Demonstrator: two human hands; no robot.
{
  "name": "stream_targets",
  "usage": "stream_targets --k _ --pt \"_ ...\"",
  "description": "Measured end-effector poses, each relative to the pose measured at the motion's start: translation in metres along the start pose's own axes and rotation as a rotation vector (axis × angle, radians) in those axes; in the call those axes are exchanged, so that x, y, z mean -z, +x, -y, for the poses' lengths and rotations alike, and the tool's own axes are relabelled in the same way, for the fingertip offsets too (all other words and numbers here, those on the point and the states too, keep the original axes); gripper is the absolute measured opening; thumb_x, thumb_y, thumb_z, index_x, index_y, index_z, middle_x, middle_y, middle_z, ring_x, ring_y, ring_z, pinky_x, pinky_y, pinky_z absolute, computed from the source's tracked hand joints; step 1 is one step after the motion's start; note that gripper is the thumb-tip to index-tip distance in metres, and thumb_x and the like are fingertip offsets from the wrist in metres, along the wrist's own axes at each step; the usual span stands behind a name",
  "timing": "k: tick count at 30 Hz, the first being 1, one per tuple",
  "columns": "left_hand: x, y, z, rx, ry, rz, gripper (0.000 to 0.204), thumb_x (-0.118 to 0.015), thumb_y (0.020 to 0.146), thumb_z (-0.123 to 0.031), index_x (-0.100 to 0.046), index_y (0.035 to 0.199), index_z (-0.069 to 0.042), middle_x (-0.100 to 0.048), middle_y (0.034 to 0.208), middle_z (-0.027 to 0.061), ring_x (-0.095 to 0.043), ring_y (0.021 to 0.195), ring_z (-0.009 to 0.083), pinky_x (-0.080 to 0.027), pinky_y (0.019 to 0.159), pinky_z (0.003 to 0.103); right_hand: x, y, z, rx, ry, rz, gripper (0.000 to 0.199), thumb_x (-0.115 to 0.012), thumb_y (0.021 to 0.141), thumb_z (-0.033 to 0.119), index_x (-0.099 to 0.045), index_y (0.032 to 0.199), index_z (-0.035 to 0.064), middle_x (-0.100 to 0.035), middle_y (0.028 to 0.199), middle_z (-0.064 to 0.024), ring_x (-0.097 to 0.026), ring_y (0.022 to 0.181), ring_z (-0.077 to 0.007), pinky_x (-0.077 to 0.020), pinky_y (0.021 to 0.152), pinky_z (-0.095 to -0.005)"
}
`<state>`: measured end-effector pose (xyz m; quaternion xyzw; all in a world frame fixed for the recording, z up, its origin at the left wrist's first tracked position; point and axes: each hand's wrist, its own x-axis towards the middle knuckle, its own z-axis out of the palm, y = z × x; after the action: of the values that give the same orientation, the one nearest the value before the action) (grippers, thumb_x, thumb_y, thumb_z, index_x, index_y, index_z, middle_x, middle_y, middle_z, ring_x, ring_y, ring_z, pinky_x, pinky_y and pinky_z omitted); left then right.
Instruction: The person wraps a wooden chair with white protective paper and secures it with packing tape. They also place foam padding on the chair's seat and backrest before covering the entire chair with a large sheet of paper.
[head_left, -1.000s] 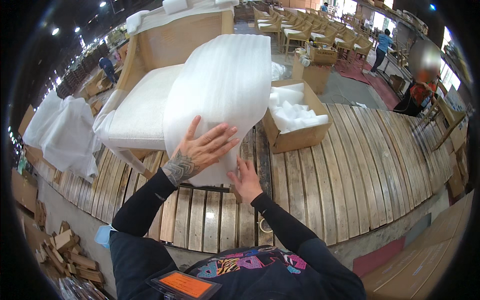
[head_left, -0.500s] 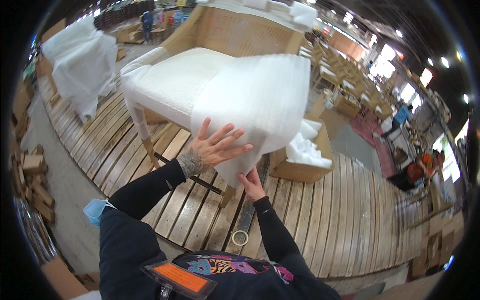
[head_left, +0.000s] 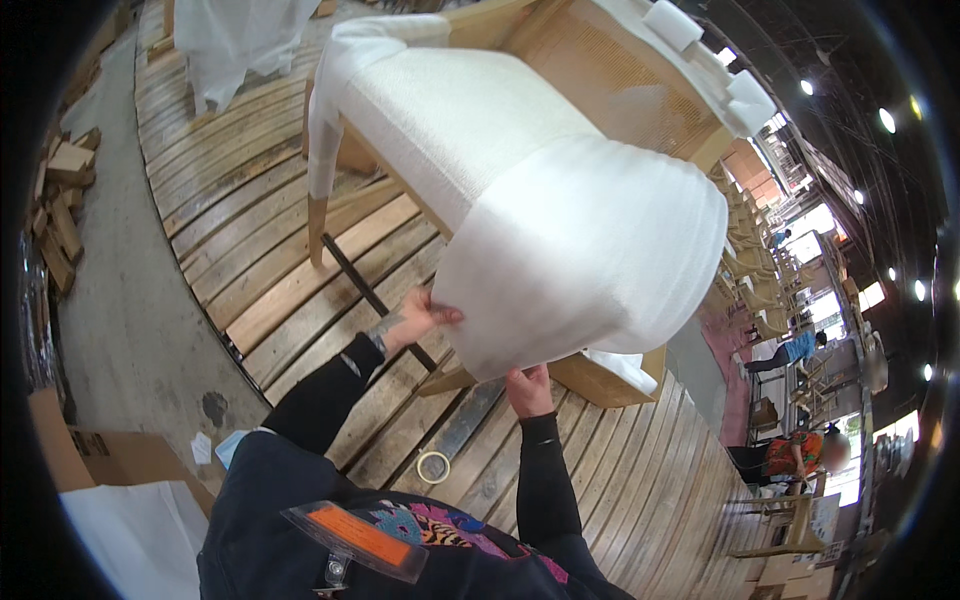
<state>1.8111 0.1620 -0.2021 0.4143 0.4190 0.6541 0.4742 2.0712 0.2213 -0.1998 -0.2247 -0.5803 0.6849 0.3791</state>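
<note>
Since the earlier frames the left hand [head_left: 418, 318] has slid off the flat face of the foam sheet [head_left: 585, 265] to its lower left edge, and the view has swung leftward. Nearest, a tape roll [head_left: 433, 466] lies on the plank floor [head_left: 260, 250]. Above it the right hand [head_left: 527, 390] grips the sheet's bottom edge, fingers closed on it; the left pinches the side edge. Probably both pull the sheet tight over the front of the chair [head_left: 470, 110]. Farther right, a cardboard box [head_left: 610, 375] sits behind.
</note>
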Motion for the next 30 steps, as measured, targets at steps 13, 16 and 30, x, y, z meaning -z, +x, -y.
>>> stream_targets --k 13,16,30 --pt "-0.032 0.073 0.079 -0.004 0.155 0.076 0.027 -0.074 0.090 -0.013 -0.067 0.114 -0.002 -0.069 0.105 0.0072 -0.065 0.095 0.0140 -0.052 0.084 0.029 -0.014 0.011 -0.030 -0.068 0.158 -0.314 0.054 -0.051 0.104 0.031 -0.035 0.151 0.0091 -0.046 0.149 -0.0098 -0.047 0.134 -0.0266 -0.0412 0.109 -0.0426" --pt "-0.051 0.069 0.083 -0.014 0.175 0.101 0.030 -0.073 0.090 -0.014 -0.065 0.117 -0.002 -0.068 0.108 0.0074 -0.064 0.098 0.0148 -0.051 0.086 0.030 -0.025 0.011 -0.034 -0.029 0.296 -0.446 0.055 -0.051 0.104 0.030 -0.034 0.151 0.0081 -0.045 0.150 -0.0091 -0.046 0.135 -0.0274 -0.0394 0.110 -0.0417" --pt "-0.053 0.078 0.087 0.033 0.083 0.118 0.042 -0.073 0.090 -0.019 -0.059 0.127 -0.005 -0.062 0.122 0.0084 -0.058 0.112 0.0187 -0.047 0.096 0.034 -0.028 0.015 -0.019 0.121 -0.529 -0.389 0.044 -0.055 0.102 0.019 -0.047 0.139 -0.0033 -0.055 0.137 -0.0119 -0.051 0.126 -0.0216 -0.0427 0.104 -0.0347"
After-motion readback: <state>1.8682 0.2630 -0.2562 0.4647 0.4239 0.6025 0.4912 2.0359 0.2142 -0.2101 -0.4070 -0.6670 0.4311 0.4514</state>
